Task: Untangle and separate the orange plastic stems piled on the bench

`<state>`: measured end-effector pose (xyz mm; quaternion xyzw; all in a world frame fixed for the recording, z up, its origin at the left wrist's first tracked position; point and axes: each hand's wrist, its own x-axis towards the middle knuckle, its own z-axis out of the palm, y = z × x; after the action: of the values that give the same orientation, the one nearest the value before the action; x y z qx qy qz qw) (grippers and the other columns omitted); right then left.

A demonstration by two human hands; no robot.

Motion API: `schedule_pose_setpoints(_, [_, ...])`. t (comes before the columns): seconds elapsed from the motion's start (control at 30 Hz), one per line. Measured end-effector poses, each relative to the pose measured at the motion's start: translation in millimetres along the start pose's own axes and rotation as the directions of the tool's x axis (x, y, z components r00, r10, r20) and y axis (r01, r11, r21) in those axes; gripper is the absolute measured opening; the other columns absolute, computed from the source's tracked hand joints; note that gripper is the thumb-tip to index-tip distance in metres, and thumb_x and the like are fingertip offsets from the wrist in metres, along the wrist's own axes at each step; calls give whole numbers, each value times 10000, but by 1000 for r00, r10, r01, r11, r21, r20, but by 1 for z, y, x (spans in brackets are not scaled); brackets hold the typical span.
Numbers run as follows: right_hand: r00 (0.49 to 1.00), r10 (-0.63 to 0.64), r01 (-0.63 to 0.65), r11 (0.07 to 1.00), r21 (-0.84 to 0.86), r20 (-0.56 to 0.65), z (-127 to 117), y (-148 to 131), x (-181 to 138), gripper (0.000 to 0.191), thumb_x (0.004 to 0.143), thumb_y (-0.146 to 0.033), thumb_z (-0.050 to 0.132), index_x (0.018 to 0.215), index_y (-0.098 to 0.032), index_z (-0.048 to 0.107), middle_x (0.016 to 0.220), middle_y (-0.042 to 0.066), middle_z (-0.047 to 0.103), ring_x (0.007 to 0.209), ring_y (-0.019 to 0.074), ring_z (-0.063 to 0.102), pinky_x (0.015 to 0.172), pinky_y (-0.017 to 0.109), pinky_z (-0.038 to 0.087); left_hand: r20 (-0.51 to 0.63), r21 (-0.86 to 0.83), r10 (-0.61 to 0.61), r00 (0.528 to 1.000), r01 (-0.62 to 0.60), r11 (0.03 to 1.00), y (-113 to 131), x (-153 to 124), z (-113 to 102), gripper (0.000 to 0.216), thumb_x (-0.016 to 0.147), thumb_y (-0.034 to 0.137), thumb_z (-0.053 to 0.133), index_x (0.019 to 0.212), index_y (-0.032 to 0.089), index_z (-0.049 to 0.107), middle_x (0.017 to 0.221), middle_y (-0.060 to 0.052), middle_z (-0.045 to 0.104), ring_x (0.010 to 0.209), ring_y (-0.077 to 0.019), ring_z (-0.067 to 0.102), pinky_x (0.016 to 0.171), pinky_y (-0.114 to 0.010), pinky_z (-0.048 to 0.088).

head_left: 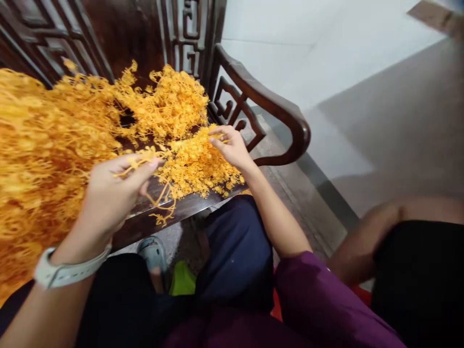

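My left hand (116,186), with a pale watch on its wrist, pinches a yellow-orange sprig (132,165) between thumb and fingers. Thin stems of the same colour dangle below its fingertips, past the bench edge. Over a smaller heap of sprigs (197,162) with tiny flower-like tips, my right hand (232,147) has its thumb and forefinger closed around a thin yellow strand. Where that strand ends is hidden in the heap. A tall, tangled pile of similar sprigs (47,145) fills the left side, and another clump (174,104) lies behind the smaller heap.
The heaps lie on a dark wooden bench (192,205) with a carved back (126,34). Its curved armrest (275,104) rises just right of my right hand. A white wall (275,43) stands beyond. At the right another person's bent leg (366,232) is close by.
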<state>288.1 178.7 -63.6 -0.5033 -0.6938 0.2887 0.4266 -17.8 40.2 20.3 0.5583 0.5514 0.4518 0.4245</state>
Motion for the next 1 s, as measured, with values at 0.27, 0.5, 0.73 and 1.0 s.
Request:
schedule_pose_setpoints(0.27, [961,-242,220,963,-158,-137,17,-84,-33,356,1082,-496,578,1323,-274,717,1346,129,670,1333,334,573,1236,594,364,205,73,40,978,-56,996,14,9,11,487,1039,356,633,583,185,628,658,-19,619,551,-112,398,561,-287,298])
schedule_pose_setpoints(0.5, [906,-375,328,915,237,197,31,-132,-58,197,1047,-464,715,1031,-283,791,1094,42,789,1095,250,686,1114,487,466,267,172,127,955,-176,969,13,3,16,283,993,342,650,772,170,695,727,0,597,677,-141,466,620,-257,350])
schedule_pose_setpoints(0.73, [890,-202,-186,657,731,408,41,-118,-48,426,856,-557,900,849,-197,673,816,8,687,737,143,619,710,291,509,448,-63,137,884,-122,991,30,2,13,311,975,381,711,729,189,718,706,-22,635,662,-159,528,638,-255,432])
schedule_pose_setpoints(1.0, [873,-297,-244,422,873,387,34,-129,-44,584,820,-571,902,762,-258,412,634,-71,397,563,114,394,609,303,474,655,-271,200,728,-21,962,23,5,15,442,1019,545,711,758,192,757,672,-37,599,605,-136,480,557,-262,355])
